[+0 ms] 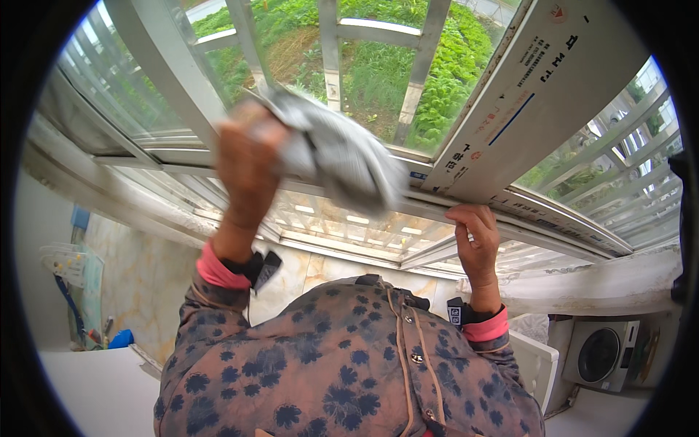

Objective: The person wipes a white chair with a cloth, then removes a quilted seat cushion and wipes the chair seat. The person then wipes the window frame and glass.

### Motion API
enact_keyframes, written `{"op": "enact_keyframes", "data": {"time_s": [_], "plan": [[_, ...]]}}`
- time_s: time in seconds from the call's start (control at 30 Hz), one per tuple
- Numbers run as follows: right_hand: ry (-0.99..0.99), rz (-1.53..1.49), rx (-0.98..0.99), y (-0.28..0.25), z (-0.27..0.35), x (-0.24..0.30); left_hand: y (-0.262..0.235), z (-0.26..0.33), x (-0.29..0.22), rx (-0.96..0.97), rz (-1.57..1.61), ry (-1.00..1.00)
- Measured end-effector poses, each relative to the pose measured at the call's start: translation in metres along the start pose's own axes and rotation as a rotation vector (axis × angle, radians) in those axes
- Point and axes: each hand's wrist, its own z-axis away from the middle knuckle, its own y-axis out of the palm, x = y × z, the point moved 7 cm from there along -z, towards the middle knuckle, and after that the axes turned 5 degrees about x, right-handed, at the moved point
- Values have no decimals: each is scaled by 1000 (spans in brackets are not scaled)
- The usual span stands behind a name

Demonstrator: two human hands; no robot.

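While pressed against the white window frame (182, 80), left hand (246, 156) clenched around a crumpled grey cloth (338, 149), right hand (475, 237) gripping the lower sash rail (539, 207), well apart.

Single head-worn fisheye view, tilted down and forward over the wearer's floral sleeves (342, 364). Close range to the window frame (510, 95); garden beyond the glass. Edges bend hard at rim. No second view.

Bright daylight through the window (378, 80); fisheye-bent edges, cloth (335, 146) motion-blurred.
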Motion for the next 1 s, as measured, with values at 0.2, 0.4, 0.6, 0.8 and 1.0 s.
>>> {"op": "enact_keyframes", "data": {"time_s": [0.2, 0.4, 0.6, 0.8, 1.0], "plan": [[-1, 38, -33, 2, -2, 5, -12, -68, 21, -475, 137, -126], [-16, 32, 10, 2, 0, 2, 66, 28, -135, 344, 586, 266], [10, 35, 9, 5, 5, -2, 26, -4, -12, -170, 444, -117], [-21, 38, -2, 4, 4, 3, 30, 22, -75, 38, 498, 83], [-47, 29, -24, 2, 5, 2, -18, 37, 14, 144, 214, -141]]}}
